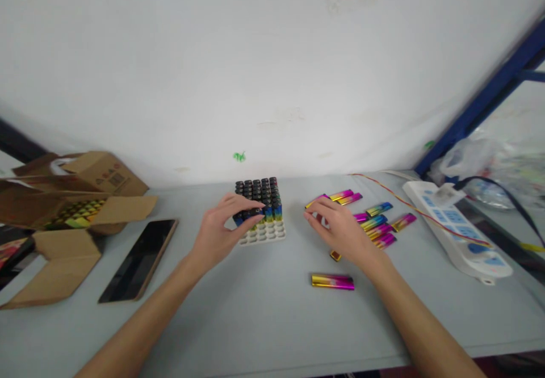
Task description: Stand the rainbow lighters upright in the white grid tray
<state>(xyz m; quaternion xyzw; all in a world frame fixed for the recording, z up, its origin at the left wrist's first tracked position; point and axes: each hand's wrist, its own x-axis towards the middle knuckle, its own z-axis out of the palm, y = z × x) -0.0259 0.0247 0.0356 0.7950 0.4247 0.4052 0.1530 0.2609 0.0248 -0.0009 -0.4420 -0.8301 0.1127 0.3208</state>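
Observation:
A white holder [266,234] with round holes stands near the wall, its back rows filled with upright black-topped cylinders [256,187]. My left hand [224,225] is at its left front, thumb and fingertips round a black-topped piece at the cylinders. To the right, my right hand [338,227] hovers by a loose group of shiny pink, gold and blue lighter-like cases [377,230]. Its thumb and index finger are bent close together; whether something small is between them is hidden. One gold and pink case [332,281] lies alone nearer the front.
On the left are an open cardboard box [114,210] holding several yellow-black pieces and a dark phone [139,261]. At the right lie a white power strip [460,230], a red-yellow wire [395,196] and clear plastic bags [481,162] beside a blue post [481,100].

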